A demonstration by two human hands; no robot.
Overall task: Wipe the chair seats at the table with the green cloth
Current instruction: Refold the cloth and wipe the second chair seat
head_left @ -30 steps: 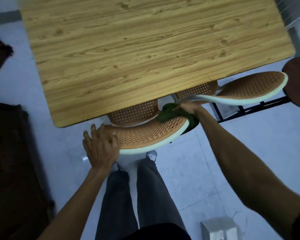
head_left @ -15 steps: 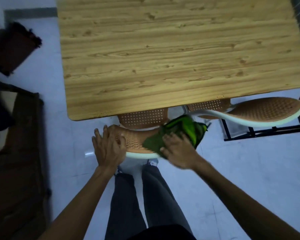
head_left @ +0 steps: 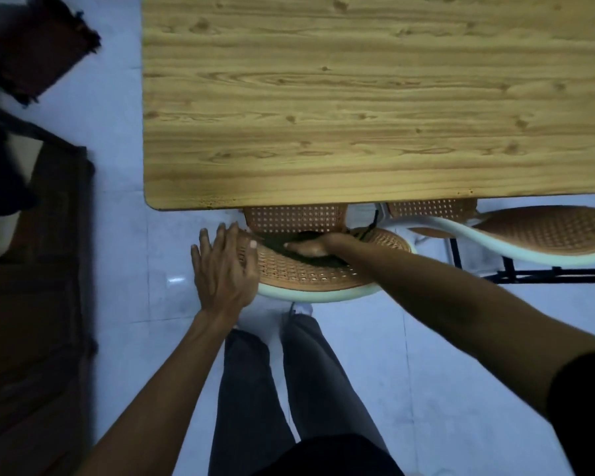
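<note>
The left hand (head_left: 224, 267) lay flat, fingers spread, on the near chair's woven backrest (head_left: 306, 273) — probably to steady it. The right hand (head_left: 311, 247) pressed the green cloth (head_left: 279, 242) down flat, partly hidden behind the backrest. The wooden table (head_left: 358, 97) edge overhung the seat (head_left: 294, 218) — little room forward, more sideways toward the second chair (head_left: 547, 235).
</note>
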